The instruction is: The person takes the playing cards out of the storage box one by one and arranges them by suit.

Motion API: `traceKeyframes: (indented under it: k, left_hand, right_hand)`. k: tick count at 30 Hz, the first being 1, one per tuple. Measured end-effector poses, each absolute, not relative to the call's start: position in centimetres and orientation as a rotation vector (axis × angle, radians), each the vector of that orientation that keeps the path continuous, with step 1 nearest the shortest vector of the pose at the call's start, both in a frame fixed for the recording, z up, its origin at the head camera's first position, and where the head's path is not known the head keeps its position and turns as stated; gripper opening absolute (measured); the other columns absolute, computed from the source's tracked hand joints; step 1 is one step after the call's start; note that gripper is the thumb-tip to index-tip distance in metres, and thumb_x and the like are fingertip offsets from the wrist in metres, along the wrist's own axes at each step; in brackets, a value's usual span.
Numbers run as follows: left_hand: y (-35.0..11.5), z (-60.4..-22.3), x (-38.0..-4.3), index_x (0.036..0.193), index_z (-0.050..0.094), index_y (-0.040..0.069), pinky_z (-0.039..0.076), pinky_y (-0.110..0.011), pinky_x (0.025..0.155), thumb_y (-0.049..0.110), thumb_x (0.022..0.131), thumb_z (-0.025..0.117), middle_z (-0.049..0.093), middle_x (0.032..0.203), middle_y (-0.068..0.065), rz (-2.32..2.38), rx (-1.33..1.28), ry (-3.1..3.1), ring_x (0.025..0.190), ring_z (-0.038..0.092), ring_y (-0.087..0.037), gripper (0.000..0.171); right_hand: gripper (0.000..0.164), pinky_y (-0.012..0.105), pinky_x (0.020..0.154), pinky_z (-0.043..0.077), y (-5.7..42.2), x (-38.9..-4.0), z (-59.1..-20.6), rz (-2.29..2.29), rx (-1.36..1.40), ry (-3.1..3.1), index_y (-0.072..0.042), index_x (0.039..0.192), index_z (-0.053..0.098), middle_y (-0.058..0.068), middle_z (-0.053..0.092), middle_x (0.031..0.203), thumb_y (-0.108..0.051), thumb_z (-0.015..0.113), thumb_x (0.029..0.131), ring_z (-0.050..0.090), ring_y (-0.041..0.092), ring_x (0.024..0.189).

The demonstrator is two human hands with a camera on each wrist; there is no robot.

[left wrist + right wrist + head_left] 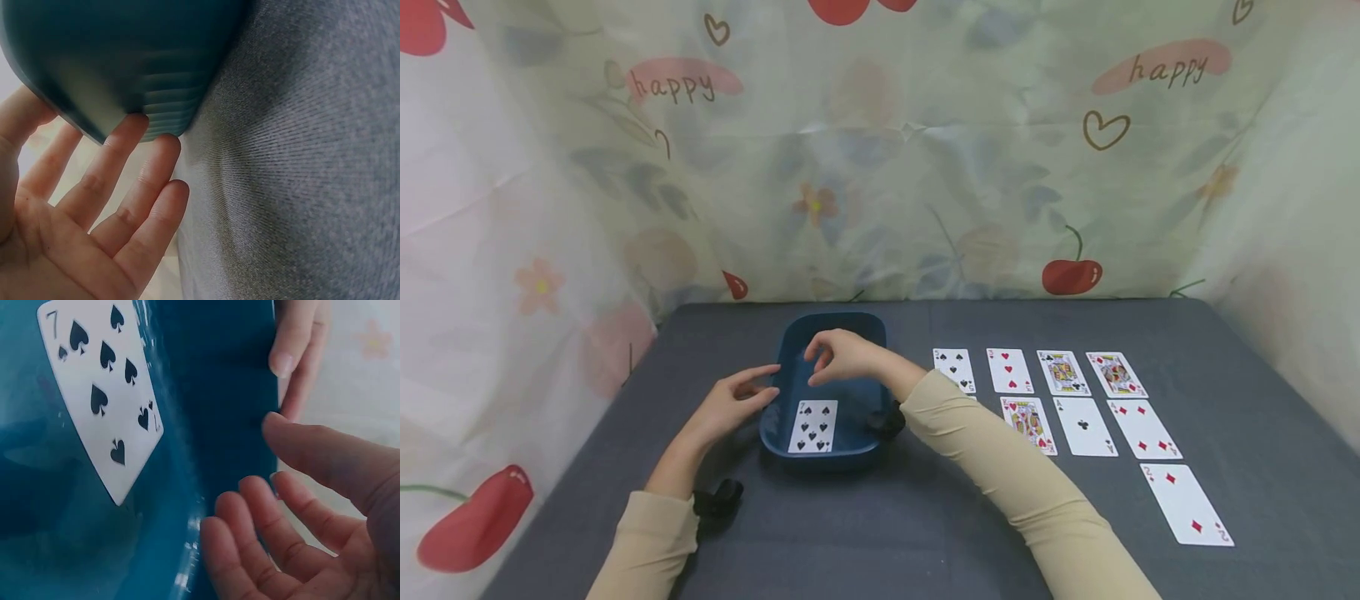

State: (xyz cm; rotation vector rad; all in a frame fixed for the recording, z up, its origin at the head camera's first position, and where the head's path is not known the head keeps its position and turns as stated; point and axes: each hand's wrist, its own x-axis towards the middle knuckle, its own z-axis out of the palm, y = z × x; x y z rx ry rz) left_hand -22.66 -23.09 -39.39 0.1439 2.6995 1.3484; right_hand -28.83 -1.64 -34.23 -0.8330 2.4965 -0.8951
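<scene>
A dark blue tray (pixel 781 350) sits on the table, with a seven of spades (pixel 812 427) face up on its floor near the front. My left hand (pixel 733 406) is at the tray's left side. In the left wrist view its fingertips (pixel 164 147) touch the outer wall, fingers extended and slightly bent. Over the tray's middle hovers my right hand (pixel 844 354), fingers loosely bent with nothing between them. In the right wrist view the seven of spades (pixel 97 394) lies apart from that hand.
To the tray's right, face-up cards lie in rows, including a three of hearts (pixel 1010 372), a club card (pixel 1085 427), a four of diamonds (pixel 1145 429) and a two of diamonds (pixel 1186 504). My right forearm (pixel 992 467) partly covers some. A printed curtain (pixel 910 167) hangs behind the table.
</scene>
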Motion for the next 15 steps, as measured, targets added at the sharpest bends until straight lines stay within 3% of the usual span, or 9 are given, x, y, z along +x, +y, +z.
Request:
traceKeyframes:
  k: [7, 15]
  left_hand:
    - [-23.1, -39.4, -22.7, 0.139, 0.044, 0.013, 0.047, -0.046, 0.094, 0.033, 0.093, 0.056, 0.063, 0.118, -0.021, 1.361, 0.158, 2.697, 0.112, 0.058, -0.03, 0.052]
    - [-23.2, -39.5, -22.7, 0.14, 0.043, 0.014, 0.046, -0.047, 0.095, 0.031, 0.093, 0.056, 0.062, 0.119, -0.021, 1.378, 0.153, 2.683, 0.114, 0.056, -0.032, 0.052]
  right_hand:
    - [0.045, 0.029, 0.07, 0.053, -3.0, -29.5, -35.5, -0.893, -0.705, 2.408, -0.004, 0.119, 0.055, 0.014, 0.062, 0.107, -0.012, 0.073, 0.079, 0.062, 0.022, 0.082]
    - [0.05, 0.024, 0.067, 0.05, -3.9, -29.8, -36.9, -0.797, -0.679, 2.423, -0.006, 0.12, 0.054, 0.011, 0.06, 0.109, -0.012, 0.076, 0.076, 0.058, 0.016, 0.083]
